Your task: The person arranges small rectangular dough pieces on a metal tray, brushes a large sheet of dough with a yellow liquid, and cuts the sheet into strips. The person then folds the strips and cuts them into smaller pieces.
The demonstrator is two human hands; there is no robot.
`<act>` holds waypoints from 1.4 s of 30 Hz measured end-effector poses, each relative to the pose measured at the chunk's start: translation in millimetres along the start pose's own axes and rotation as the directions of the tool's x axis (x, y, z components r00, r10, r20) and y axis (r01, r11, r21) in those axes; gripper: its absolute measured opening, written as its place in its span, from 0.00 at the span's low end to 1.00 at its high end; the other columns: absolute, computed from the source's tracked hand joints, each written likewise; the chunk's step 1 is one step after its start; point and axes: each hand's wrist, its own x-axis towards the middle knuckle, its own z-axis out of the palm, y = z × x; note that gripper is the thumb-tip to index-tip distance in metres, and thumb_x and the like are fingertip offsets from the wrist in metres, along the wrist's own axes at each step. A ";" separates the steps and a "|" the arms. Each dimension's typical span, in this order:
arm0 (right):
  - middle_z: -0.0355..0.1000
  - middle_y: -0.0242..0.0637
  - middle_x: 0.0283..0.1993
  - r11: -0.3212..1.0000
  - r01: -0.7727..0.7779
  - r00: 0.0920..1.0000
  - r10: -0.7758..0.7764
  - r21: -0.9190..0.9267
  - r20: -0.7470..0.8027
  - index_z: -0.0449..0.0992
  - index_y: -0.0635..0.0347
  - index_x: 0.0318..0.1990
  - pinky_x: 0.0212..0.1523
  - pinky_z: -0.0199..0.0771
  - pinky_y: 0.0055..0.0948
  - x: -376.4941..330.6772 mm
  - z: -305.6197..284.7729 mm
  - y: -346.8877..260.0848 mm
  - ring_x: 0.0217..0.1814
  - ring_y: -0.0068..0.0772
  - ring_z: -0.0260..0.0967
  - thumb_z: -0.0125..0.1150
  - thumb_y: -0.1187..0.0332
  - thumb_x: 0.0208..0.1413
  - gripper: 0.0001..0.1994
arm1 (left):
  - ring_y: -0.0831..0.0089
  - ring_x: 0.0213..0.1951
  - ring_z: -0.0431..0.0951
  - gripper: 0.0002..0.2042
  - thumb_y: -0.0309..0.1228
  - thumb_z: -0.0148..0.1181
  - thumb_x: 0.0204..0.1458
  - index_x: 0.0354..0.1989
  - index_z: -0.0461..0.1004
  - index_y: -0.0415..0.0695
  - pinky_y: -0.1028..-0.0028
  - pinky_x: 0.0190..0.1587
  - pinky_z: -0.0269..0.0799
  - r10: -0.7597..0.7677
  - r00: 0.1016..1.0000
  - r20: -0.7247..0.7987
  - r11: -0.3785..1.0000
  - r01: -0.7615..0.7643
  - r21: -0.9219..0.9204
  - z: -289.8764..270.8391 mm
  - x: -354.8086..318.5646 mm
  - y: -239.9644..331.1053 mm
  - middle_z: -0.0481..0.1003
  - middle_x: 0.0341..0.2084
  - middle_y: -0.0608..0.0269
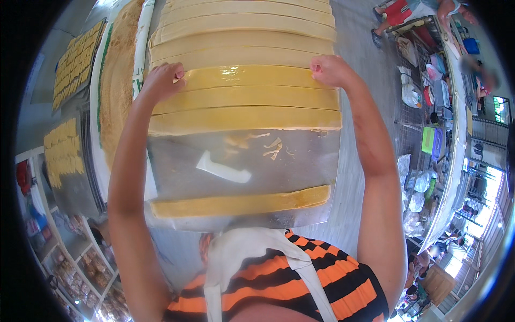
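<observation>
Fingers of the left hand (161, 80) and right hand (331, 71) pinch opposite ends of one glossy dough strip (249, 77), its long axis running crosswise between them.

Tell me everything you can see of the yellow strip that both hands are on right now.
The glossy yellow strip looks like soft dough, long, flat and wet-shiny. It lies crosswise on the metal tray, among a row of similar strips: paler ones beyond it, two matte yellow ones nearer the person. The left hand pinches its left end and the right hand its right end; whether it is lifted off the tray cannot be told.
</observation>
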 end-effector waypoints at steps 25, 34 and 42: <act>0.73 0.28 0.33 0.711 0.037 0.880 -0.356 0.702 0.314 0.75 0.64 0.41 0.37 0.69 0.23 -5.6 -71.5 -89.0 0.37 0.17 0.68 0.65 0.66 0.56 0.12 | 0.75 0.33 0.75 0.14 0.31 0.63 0.50 0.42 0.77 0.36 0.71 0.39 0.71 0.322 0.899 0.295 0.748 -0.051 -0.661 -50.6 -29.4 34.0 0.78 0.30 0.65; 0.72 0.24 0.32 0.857 0.295 0.763 -0.477 0.423 0.435 0.75 0.62 0.42 0.36 0.66 0.21 67.8 -115.6 -244.3 0.35 0.16 0.66 0.68 0.64 0.55 0.13 | 0.81 0.33 0.72 0.17 0.35 0.66 0.54 0.44 0.77 0.33 0.78 0.35 0.69 0.211 0.951 0.226 0.575 0.066 -0.815 -100.5 -176.2 -54.2 0.76 0.30 0.68; 0.77 0.34 0.33 0.656 0.752 0.611 -0.729 -0.060 -0.310 0.78 0.55 0.36 0.41 0.74 0.40 273.7 -118.3 -398.4 0.38 0.43 0.75 0.61 0.65 0.53 0.07 | 0.60 0.35 0.80 0.13 0.35 0.60 0.56 0.45 0.78 0.41 0.65 0.37 0.73 -0.415 0.798 -0.438 0.896 0.275 -0.349 -109.9 -268.3 -75.2 0.80 0.34 0.53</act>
